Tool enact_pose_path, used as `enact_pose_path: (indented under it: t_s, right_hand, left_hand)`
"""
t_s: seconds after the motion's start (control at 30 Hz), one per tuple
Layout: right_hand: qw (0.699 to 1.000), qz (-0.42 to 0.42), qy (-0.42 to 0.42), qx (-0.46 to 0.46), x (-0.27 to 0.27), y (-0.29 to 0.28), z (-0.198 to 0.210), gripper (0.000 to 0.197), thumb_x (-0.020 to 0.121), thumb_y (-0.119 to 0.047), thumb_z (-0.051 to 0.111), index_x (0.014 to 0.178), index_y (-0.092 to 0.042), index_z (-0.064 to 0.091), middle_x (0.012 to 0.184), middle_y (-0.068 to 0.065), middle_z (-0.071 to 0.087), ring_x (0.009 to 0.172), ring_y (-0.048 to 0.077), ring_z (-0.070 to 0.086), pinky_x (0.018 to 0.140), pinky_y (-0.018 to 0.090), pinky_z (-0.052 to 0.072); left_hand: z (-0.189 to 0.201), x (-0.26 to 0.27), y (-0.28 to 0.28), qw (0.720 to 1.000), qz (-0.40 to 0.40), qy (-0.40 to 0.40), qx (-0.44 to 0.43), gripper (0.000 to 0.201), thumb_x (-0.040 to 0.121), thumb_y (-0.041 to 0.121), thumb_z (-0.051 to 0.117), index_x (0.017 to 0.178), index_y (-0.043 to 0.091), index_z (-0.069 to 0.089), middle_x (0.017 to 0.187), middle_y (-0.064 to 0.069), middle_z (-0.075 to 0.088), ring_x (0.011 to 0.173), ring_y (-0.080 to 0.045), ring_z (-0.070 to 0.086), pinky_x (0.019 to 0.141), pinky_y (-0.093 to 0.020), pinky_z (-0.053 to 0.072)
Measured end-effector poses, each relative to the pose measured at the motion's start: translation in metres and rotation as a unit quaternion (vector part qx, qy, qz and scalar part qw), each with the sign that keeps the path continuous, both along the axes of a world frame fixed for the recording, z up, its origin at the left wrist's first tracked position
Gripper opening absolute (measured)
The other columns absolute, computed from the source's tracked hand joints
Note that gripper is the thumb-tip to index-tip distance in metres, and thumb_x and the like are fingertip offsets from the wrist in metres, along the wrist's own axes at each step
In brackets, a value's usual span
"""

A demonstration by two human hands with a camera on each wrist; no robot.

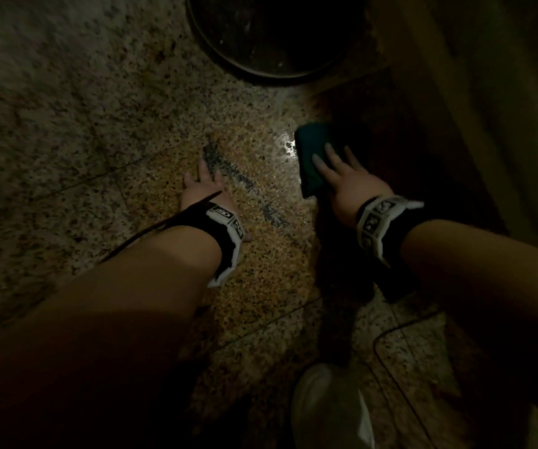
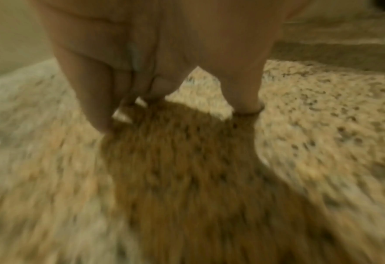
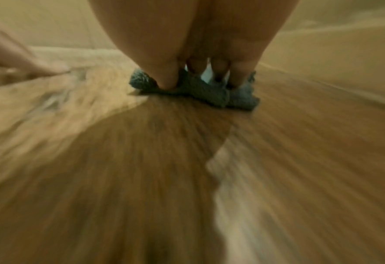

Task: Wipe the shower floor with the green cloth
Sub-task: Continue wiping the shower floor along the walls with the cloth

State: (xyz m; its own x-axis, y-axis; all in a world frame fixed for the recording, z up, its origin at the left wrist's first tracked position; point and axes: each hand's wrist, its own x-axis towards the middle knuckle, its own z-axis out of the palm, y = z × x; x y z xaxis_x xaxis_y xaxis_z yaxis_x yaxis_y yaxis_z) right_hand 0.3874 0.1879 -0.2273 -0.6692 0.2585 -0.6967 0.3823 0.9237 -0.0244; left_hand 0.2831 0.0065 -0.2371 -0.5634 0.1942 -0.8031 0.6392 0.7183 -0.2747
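Observation:
The green cloth (image 1: 311,157) lies folded on the speckled shower floor (image 1: 99,131) near the right wall. My right hand (image 1: 342,171) presses flat on it with straight, spread fingers. In the right wrist view the fingertips (image 3: 167,81) push down into the cloth (image 3: 195,92), and the picture is blurred by motion. My left hand (image 1: 204,184) rests on the bare floor to the left of the cloth, fingers straight. In the left wrist view its fingers (image 2: 245,96) touch the speckled floor (image 2: 322,110). A wet shine (image 1: 288,147) shows beside the cloth.
A dark round basin (image 1: 274,37) stands on the floor at the back. A wall or door (image 1: 488,108) rises close on the right. A white shoe (image 1: 326,409) is at the bottom, and a thin dark cable (image 1: 400,332) runs across the floor near it.

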Motion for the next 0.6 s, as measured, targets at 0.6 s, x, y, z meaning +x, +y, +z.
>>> enact_pose_path:
  t_s: [0.6]
  right_hand:
    - [0.998,-0.016,0.055,-0.009,0.005,0.026,-0.004,0.059,0.102,-0.031,0.031,0.15,-0.038,-0.002,0.158,-0.005,-0.015,0.146,0.025,-0.013,0.117,0.042,0.001]
  left_hand:
    - [0.002,0.002,0.058,0.99,-0.118,-0.015,0.07,0.124,0.069,0.08,0.051,0.145,0.02,-0.026,0.151,-0.009,-0.034,0.142,-0.042,-0.011,0.116,-0.05,0.014]
